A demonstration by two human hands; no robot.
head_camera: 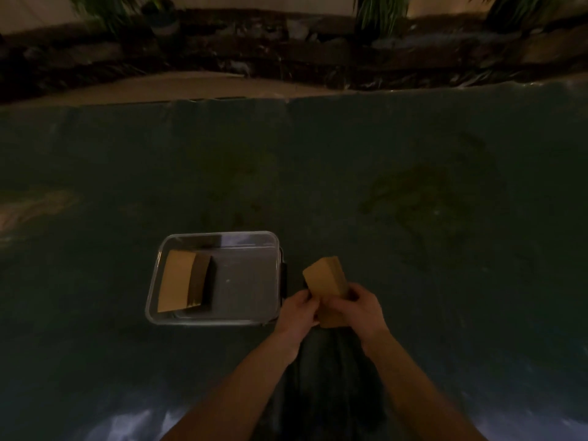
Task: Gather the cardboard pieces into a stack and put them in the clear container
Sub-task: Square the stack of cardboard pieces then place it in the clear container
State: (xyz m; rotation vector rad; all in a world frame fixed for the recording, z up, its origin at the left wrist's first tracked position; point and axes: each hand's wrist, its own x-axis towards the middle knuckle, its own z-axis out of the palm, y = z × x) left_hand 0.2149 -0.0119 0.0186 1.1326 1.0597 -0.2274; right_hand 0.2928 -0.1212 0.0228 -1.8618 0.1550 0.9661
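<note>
A stack of brown cardboard pieces (324,276) is held upright and tilted just right of the clear container (248,321). My left hand (297,310) grips its lower left side and my right hand (359,305) grips its lower right side. Inside the container, against its left wall, leans another stack of cardboard pieces (176,281) with a dark side facing right. The container's right half is bare.
The dark green surface (381,186) spreads wide around the container. Beyond its far edge lies a tan strip of floor (191,85), then a dark stone border with plants (381,14). The scene is dim and slightly blurred.
</note>
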